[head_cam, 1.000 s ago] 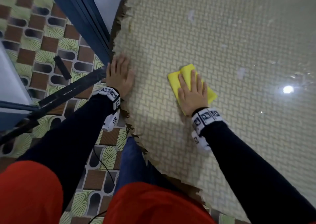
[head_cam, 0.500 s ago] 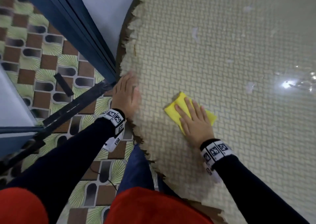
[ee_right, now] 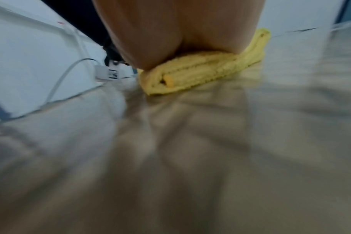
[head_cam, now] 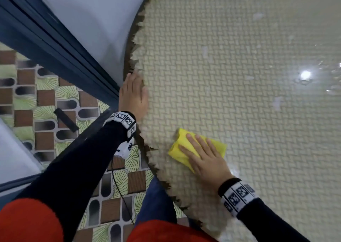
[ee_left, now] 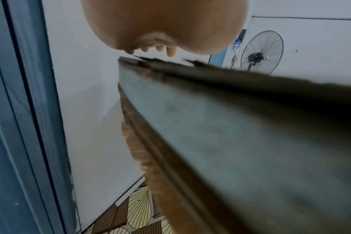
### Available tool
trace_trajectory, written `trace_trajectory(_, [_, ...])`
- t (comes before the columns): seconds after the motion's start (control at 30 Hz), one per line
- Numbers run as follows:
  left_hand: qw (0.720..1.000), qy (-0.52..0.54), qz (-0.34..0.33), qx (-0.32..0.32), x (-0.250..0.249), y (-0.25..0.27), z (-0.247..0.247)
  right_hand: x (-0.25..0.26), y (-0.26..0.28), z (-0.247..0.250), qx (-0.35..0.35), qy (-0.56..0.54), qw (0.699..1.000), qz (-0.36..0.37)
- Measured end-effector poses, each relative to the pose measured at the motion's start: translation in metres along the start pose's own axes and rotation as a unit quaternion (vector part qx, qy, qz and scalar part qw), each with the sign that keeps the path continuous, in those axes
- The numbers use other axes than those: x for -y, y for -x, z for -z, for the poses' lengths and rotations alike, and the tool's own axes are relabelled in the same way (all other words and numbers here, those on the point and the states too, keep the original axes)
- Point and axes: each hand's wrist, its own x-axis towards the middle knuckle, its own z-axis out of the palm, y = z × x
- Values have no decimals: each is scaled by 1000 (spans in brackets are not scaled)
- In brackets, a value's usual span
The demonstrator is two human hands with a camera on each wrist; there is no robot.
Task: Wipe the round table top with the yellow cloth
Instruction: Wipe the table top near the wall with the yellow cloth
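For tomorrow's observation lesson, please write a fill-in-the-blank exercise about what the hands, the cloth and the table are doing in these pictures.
1. The right hand presses flat on a folded cloth whose colour is ____.
2. The left hand rests on the table at its frayed ____.
3. The table's covering shows a ____ pattern.
4. Against the wall beyond the table stands a ____.

Missing words: yellow; edge; woven; fan
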Motion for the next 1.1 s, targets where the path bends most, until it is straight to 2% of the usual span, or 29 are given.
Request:
trace_trajectory(0.07, [1000,-6,-5,6,4,-7,-2,-19,-14,8,0,-8,996,-91])
trace_trajectory(0.17, [1000,3,-4,-6,11,-17,-5,-35,-67,22,-21,-39,968,-248])
trace_trajectory(0.23, [1000,25,-6,-13,16,-22,-7,-35,-108,25,-16,-47,955,-293])
trace_trajectory(0.3, [999,30,-19,-15,20,-28,-8,-26,-142,27,5,-50,959,-280])
trace_trajectory(0.4, [999,15,-30,-5,27,-38,-13,4,-158,22,27,-41,981,-189])
trace_trajectory(0.5, [999,-2,-39,-2,29,-39,-17,32,-119,11,19,-29,994,-100])
trace_trajectory(0.57, [999,-2,-44,-1,30,-39,-19,35,-80,6,19,-19,996,-82])
trace_trajectory(0.63, [999,3,-43,1,29,-39,-18,23,-56,7,10,-10,994,-111])
trace_trajectory(0.7, [999,10,-38,2,29,-40,-17,0,-55,12,2,-10,982,-190])
trace_trajectory(0.8, [999,21,-32,10,29,-39,-17,-37,-87,24,-25,-52,938,-341])
trace_trajectory(0.83, [999,25,-32,9,29,-39,-17,-45,-104,28,-40,-60,926,-370])
trace_trajectory(0.9, [999,37,-30,8,29,-38,-18,-53,-140,33,-45,-72,919,-385])
trace_trajectory(1.0, [998,60,-26,3,27,-38,-16,-37,-180,34,-32,-67,946,-317])
trace_trajectory(1.1, [995,92,-25,-15,26,-37,-13,-4,-173,24,-9,-42,981,-190])
